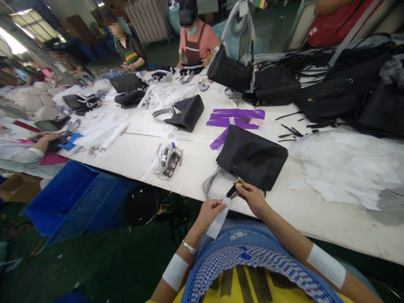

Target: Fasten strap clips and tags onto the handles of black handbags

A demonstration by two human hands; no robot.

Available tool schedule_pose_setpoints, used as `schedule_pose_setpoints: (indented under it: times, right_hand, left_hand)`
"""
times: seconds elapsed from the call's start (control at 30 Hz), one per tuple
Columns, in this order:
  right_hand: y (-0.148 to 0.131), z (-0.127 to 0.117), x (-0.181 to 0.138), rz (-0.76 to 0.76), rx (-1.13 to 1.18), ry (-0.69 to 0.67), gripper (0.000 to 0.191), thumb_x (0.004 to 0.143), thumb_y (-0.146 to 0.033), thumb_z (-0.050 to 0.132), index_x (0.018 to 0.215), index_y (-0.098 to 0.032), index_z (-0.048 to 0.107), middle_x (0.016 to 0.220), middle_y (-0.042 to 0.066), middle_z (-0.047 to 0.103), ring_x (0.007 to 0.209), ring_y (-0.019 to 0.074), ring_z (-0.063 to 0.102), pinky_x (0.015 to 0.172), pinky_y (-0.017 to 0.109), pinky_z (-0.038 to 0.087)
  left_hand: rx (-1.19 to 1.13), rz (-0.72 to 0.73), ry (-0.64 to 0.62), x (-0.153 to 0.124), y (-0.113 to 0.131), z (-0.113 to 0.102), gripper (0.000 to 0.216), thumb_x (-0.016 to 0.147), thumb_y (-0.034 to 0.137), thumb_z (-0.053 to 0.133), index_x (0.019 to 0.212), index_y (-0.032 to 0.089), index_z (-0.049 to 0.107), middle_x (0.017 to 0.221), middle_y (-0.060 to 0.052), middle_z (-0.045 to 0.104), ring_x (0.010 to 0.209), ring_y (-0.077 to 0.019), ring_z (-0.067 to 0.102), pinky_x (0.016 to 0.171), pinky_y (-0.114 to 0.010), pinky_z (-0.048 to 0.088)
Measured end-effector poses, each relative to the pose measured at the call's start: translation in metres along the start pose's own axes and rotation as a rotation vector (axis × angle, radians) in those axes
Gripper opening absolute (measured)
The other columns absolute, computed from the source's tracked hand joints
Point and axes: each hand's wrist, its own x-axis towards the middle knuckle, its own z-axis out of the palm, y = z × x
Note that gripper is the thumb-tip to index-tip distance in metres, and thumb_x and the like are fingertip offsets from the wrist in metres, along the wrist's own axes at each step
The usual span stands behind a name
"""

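A black handbag (252, 153) lies on its side on the white table in front of me, with a grey-wrapped handle (208, 185) looping off its near side. My left hand (210, 214) pinches a strip of white wrapping (217, 223) that hangs down over the table edge. Between the fingers of my right hand (252, 198) is a gold-coloured buckle (239, 181) on a short black strap (231, 190). The upper end of the white strip touches or nearly touches this strap; I cannot tell which.
Purple tape strips (236, 118) lie behind the bag. A second handbag (186, 111) stands farther back, and a tape dispenser (170, 162) sits left. White sheets (350, 166) are piled at right, near stacked black bags (341, 92). Blue bins (75, 198) stand below left. Several co-workers sit across.
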Motion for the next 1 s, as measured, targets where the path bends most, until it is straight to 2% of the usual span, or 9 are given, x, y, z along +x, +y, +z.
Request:
schedule_pose_setpoints:
  times: [0.17,0.33,0.6,0.83,1.0]
  right_hand:
    - [0.003,-0.002,0.001,-0.009,0.014,0.031,0.038,0.064,-0.048,0.079,0.091,-0.02,0.076,0.095,0.005,0.069,0.08,0.0157,0.059,0.069,0.027,0.049]
    - [0.005,-0.004,0.0,0.003,-0.015,0.008,0.036,0.066,-0.048,0.078,0.09,-0.021,0.076,0.099,0.006,0.07,0.084,0.017,0.059,0.071,0.028,0.049]
    - [0.009,-0.004,-0.001,-0.05,-0.13,-0.047,0.038,0.07,-0.048,0.075,0.093,-0.018,0.076,0.087,0.006,0.071,0.081,0.0181,0.059,0.071,0.03,0.049]
    - [0.01,-0.005,0.002,-0.033,0.0,0.037,0.036,0.068,-0.047,0.077,0.092,-0.021,0.076,0.098,0.006,0.07,0.086,0.0178,0.06,0.072,0.028,0.049]
    - [0.012,-0.007,0.004,-0.034,-0.033,0.019,0.037,0.068,-0.047,0.077,0.093,-0.019,0.076,0.095,0.007,0.071,0.084,0.0182,0.06,0.073,0.03,0.048]
  left_hand:
    - [0.028,0.014,-0.007,0.001,-0.004,0.0,0.036,0.077,0.046,0.066,0.078,0.011,0.072,0.064,0.0,0.06,0.06,-0.0117,0.047,0.057,-0.023,0.032]
    - [0.023,0.0,-0.013,0.002,-0.005,0.0,0.035,0.077,0.045,0.066,0.082,0.012,0.074,0.068,-0.002,0.064,0.062,-0.0129,0.05,0.059,-0.024,0.035]
    - [0.02,0.023,-0.037,0.001,0.003,-0.001,0.037,0.08,0.047,0.063,0.082,0.011,0.073,0.067,-0.001,0.061,0.061,-0.0121,0.047,0.057,-0.023,0.033]
    - [-0.013,-0.004,-0.057,0.004,-0.003,-0.003,0.032,0.077,0.042,0.067,0.083,0.011,0.073,0.073,-0.003,0.068,0.065,-0.0144,0.054,0.061,-0.024,0.037]
    - [-0.013,-0.023,-0.043,0.005,-0.005,-0.004,0.031,0.076,0.041,0.069,0.087,0.012,0.074,0.081,-0.006,0.072,0.071,-0.0175,0.059,0.067,-0.026,0.042]
